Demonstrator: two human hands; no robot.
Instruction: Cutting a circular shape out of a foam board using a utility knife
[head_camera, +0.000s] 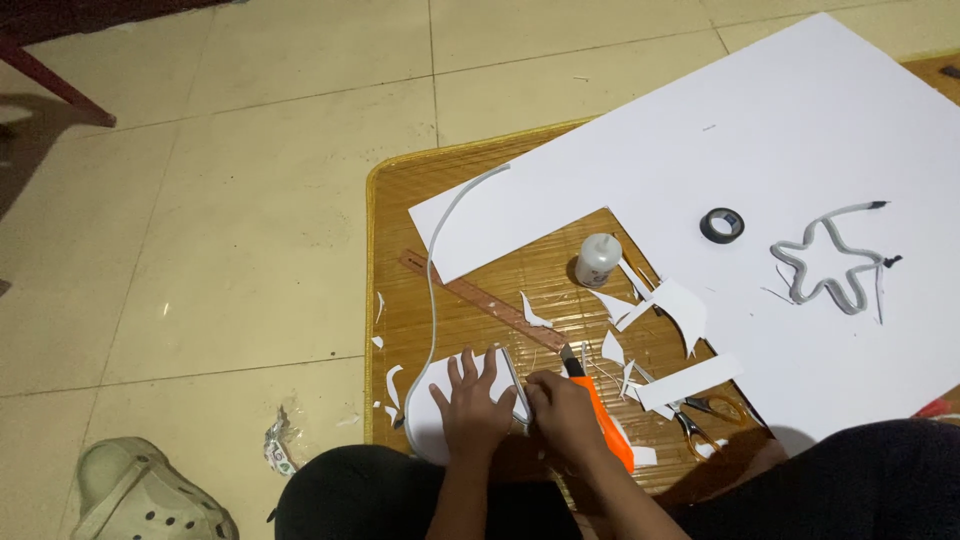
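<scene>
Down at the near edge of the woven bamboo mat (400, 200), the left hand (470, 405) lies flat with fingers spread wide on a small white foam-board piece (425, 420) edged with a grey strip. Just beside it, the right hand (565, 410) has its fingers wrapped around an orange utility knife (605, 420), blade tip at the piece's right edge. A brown wooden ruler (480, 298), white glue bottle (598, 260), orange-handled scissors (700, 415) and large white sheet (780, 130) lie beyond.
</scene>
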